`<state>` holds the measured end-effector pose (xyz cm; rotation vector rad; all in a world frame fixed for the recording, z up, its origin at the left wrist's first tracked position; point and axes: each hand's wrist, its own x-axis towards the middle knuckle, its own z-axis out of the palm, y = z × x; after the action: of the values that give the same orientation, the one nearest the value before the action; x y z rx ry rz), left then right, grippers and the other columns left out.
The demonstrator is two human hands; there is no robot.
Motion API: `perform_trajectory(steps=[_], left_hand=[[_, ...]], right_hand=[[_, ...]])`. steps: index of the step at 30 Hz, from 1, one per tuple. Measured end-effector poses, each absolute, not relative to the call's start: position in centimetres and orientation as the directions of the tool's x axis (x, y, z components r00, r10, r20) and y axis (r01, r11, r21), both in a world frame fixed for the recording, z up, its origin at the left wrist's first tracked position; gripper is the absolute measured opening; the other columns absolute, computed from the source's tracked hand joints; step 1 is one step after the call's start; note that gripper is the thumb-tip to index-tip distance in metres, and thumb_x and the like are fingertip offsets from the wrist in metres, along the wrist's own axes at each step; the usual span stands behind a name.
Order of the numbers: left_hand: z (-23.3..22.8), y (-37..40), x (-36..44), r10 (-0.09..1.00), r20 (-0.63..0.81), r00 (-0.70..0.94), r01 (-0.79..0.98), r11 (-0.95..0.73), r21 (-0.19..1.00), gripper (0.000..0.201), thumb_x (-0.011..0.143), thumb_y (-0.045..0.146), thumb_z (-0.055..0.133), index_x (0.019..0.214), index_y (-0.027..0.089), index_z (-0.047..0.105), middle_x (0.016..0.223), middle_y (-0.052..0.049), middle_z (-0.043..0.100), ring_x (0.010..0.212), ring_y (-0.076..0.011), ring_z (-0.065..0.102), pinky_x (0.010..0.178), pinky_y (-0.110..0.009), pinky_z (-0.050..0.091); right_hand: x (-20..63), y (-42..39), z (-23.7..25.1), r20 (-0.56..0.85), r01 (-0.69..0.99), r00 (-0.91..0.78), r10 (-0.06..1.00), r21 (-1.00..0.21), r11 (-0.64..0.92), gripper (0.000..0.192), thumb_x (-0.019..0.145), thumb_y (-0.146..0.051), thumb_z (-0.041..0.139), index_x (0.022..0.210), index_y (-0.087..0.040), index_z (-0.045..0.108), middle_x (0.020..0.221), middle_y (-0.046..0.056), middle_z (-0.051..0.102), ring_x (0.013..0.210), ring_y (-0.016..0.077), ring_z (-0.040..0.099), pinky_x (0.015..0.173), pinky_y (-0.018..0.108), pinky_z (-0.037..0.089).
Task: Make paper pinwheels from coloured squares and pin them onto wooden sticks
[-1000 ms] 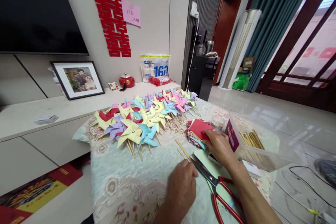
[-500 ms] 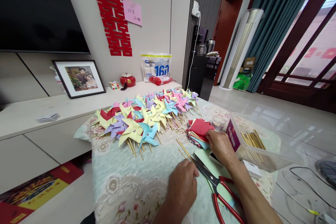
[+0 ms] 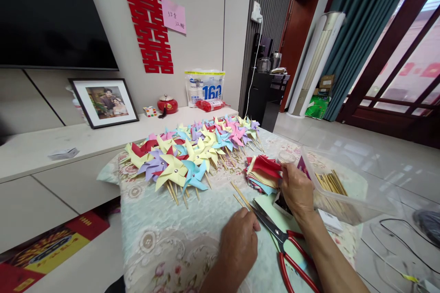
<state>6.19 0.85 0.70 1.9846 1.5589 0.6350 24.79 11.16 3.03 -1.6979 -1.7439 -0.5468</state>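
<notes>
- Where the right hand (image 3: 297, 187) lay flat on the stack of paper squares (image 3: 261, 175) half a second ago, right of centre in the frame, its fingers now pinch the stack's right edge and lift the top red sheet (image 3: 270, 165) so that it curls upward.
- That lift suggests one square is being peeled free of the pile, though the sheet's left side is still resting on the stack.
- Lower centre, the left hand (image 3: 239, 245) has not shifted: it rests loosely curled on the floral tablecloth (image 3: 165, 233), fingertips touching a bamboo stick (image 3: 240, 198); whether it grips the stick I cannot tell.
- Between the two hands lie red-handled scissors (image 3: 287, 249), blades pointing up-left, untouched.
- Left of the stack, a heap of finished pinwheels (image 3: 192, 151) in yellow, blue, purple, pink and red fills the middle of the frame, unchanged.
- At right, a clear plastic box (image 3: 343, 187) holds more sticks, just beside the right hand.
</notes>
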Motion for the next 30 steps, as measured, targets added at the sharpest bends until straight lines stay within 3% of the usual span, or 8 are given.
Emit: perform_trajectory(steps=[13, 25, 27, 30], left_hand=[[0.7, 0.8, 6.1, 0.973, 0.047, 0.224, 0.714, -0.197, 0.672, 0.029, 0.067, -0.001, 0.044, 0.080, 0.022, 0.055, 0.090, -0.003, 0.063, 0.091, -0.0201, 0.058, 0.078, -0.030, 0.040], [0.5, 0.6, 6.1, 0.973, 0.057, 0.224, 0.713, -0.203, 0.671, 0.030, 0.067, -0.001, 0.044, 0.080, 0.023, 0.054, 0.090, -0.003, 0.063, 0.090, -0.0199, 0.057, 0.077, -0.030, 0.040], [0.5, 0.6, 6.1, 0.973, 0.063, 0.221, 0.703, -0.204, 0.681, 0.030, 0.067, -0.002, 0.044, 0.080, 0.023, 0.054, 0.089, -0.003, 0.063, 0.089, -0.0200, 0.057, 0.077, -0.030, 0.040], [0.2, 0.7, 6.1, 0.975, 0.103, 0.196, 0.646, -0.208, 0.735, 0.030, 0.067, -0.004, 0.043, 0.078, 0.022, 0.054, 0.087, -0.003, 0.062, 0.086, -0.0194, 0.058, 0.075, -0.030, 0.040]], right_hand=[[24.8, 10.9, 3.3, 0.760, 0.984, 0.070, 0.646, -0.160, 0.082, 0.030, 0.100, -0.024, 0.041, 0.093, -0.015, 0.069, 0.064, 0.006, 0.067, 0.055, 0.0174, 0.054, 0.056, 0.028, 0.028], [24.4, 10.0, 4.0, 0.827, 0.967, 0.050, 0.560, -0.181, 0.182, 0.034, 0.102, -0.025, 0.040, 0.101, -0.013, 0.072, 0.084, 0.011, 0.077, 0.068, 0.0196, 0.068, 0.066, 0.027, 0.044], [24.1, 9.7, 4.7, 0.834, 0.951, 0.072, 0.547, -0.224, 0.215, 0.034, 0.101, -0.028, 0.042, 0.101, -0.013, 0.072, 0.085, 0.010, 0.077, 0.066, 0.0188, 0.069, 0.065, 0.026, 0.045], [23.7, 9.0, 6.0, 0.767, 0.828, 0.169, 0.619, -0.452, 0.333, 0.027, 0.097, -0.033, 0.050, 0.097, -0.017, 0.072, 0.080, 0.006, 0.075, 0.065, 0.0179, 0.067, 0.065, 0.026, 0.048]])
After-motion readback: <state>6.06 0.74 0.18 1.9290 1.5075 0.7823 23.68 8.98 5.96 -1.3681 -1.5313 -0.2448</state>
